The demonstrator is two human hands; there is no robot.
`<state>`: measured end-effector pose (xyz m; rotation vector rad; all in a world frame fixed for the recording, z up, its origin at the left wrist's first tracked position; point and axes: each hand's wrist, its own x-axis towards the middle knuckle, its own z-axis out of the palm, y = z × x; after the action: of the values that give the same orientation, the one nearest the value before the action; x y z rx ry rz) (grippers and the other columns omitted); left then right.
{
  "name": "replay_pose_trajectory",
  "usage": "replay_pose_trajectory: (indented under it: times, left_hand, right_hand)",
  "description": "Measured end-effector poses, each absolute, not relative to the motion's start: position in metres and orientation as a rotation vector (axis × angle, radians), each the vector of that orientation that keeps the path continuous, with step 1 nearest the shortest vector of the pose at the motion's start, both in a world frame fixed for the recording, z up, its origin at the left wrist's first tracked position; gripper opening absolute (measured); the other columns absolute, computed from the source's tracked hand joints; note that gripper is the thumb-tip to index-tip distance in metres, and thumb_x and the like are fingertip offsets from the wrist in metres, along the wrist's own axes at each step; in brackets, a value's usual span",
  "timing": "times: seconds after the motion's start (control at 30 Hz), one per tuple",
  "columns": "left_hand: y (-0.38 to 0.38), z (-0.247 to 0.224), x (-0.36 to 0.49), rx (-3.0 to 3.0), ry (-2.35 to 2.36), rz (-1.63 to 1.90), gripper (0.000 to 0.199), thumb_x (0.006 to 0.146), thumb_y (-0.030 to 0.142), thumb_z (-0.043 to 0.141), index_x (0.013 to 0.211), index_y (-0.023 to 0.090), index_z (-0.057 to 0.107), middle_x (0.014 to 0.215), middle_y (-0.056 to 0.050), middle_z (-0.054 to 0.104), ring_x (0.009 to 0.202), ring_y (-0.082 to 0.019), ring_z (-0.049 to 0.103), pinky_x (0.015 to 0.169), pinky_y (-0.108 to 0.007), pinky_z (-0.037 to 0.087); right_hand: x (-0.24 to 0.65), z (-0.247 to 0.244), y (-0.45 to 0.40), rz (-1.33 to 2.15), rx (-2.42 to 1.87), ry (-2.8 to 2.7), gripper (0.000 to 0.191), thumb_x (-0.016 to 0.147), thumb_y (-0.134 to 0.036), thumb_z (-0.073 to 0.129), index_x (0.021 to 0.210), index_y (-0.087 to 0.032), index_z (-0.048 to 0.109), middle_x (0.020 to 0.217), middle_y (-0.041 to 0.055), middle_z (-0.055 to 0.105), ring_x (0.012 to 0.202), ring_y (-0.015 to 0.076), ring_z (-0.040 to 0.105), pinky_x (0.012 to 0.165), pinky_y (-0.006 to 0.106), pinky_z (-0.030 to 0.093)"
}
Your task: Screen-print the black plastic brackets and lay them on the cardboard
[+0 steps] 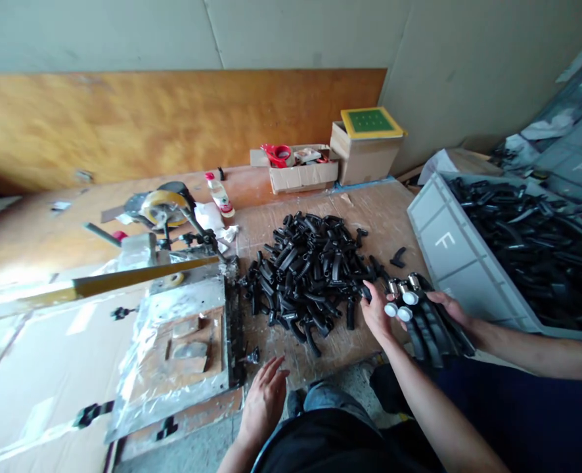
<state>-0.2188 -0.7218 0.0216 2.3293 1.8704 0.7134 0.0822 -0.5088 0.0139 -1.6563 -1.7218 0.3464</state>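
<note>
My left hand [266, 397] hovers over the table's front edge with fingers loosely extended and nothing in it. A small black knob-like part [253, 355] lies just above its fingertips. At the right side of a heap of black curved tube-like pieces [305, 269], my right hand [377, 314] has its fingers closed around a black piece [365, 292], mostly hidden by the fingers. Close beside it, a co-worker's hand [451, 309] grips a bundle of longer black pieces [426, 332], with metal ends and white round caps [404, 313] at the near end.
On the left stands a metal fixture [173, 348] with clamp knobs and a yellow-guarded machine [165, 207]. A bottle [219, 196], an open carton [303, 176] and a cardboard box [367, 154] stand behind. To the right, a grey crate [443, 253] holds many black pieces.
</note>
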Motion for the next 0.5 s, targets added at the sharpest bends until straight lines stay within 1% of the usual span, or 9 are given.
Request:
replay_pose_trajectory:
  times: [0.1,0.2,0.27,0.33,0.4,0.5]
  left_hand:
    - [-0.714,0.021,-0.218,2.343,1.865,0.767,0.026,0.086,0.011,0.05,0.099,0.022,0.07,0.119,-0.009,0.07,0.113,-0.025,0.065,0.088,-0.042,0.061]
    - [-0.706,0.028,-0.217,2.326,1.877,0.779,0.027,0.086,0.009,0.05,0.098,0.021,0.07,0.117,-0.01,0.071,0.112,-0.025,0.066,0.089,-0.042,0.06]
    - [-0.704,0.038,-0.216,2.28,1.899,0.756,0.026,0.086,0.009,0.05,0.098,0.021,0.07,0.118,-0.01,0.07,0.114,-0.025,0.065,0.092,-0.043,0.058]
    - [-0.705,0.049,-0.218,2.205,1.937,0.741,0.026,0.087,0.01,0.05,0.1,0.02,0.071,0.121,-0.01,0.069,0.117,-0.024,0.063,0.096,-0.044,0.056]
    - [-0.71,0.059,-0.224,2.105,1.994,0.751,0.026,0.087,0.01,0.051,0.102,0.02,0.07,0.123,-0.009,0.068,0.12,-0.024,0.061,0.099,-0.043,0.054]
    - [-0.723,0.066,-0.242,1.962,2.089,0.803,0.025,0.087,0.01,0.051,0.101,0.02,0.07,0.123,-0.008,0.069,0.12,-0.022,0.061,0.1,-0.041,0.054]
  right_hand:
    - [0.027,0.056,-0.484,0.466,-1.454,-1.804,0.047,0.082,-0.019,0.046,0.128,-0.021,0.059,0.12,0.0106,0.067,0.11,0.0254,0.064,0.097,0.044,0.051]
    - [-0.032,0.123,-0.439,0.573,-1.359,-1.757,0.04,0.086,-0.023,0.048,0.124,-0.019,0.06,0.118,0.0106,0.068,0.109,0.0242,0.064,0.097,0.04,0.051]
    - [-0.068,0.169,-0.412,0.475,-1.233,-1.621,0.043,0.09,-0.029,0.045,0.131,-0.017,0.053,0.125,0.0112,0.065,0.114,0.0231,0.061,0.1,0.04,0.049]
    - [-0.101,0.203,-0.405,0.431,-0.983,-1.657,0.049,0.093,-0.035,0.045,0.139,-0.018,0.044,0.127,0.0095,0.062,0.114,0.0217,0.06,0.101,0.042,0.048]
    - [-0.123,0.218,-0.42,0.522,-0.826,-1.752,0.049,0.093,-0.039,0.048,0.139,-0.02,0.045,0.119,0.0073,0.065,0.106,0.0204,0.063,0.098,0.042,0.049]
    - [-0.137,0.203,-0.463,0.73,-0.806,-1.902,0.037,0.093,-0.039,0.052,0.125,-0.022,0.056,0.105,0.0056,0.069,0.095,0.0207,0.066,0.089,0.039,0.053]
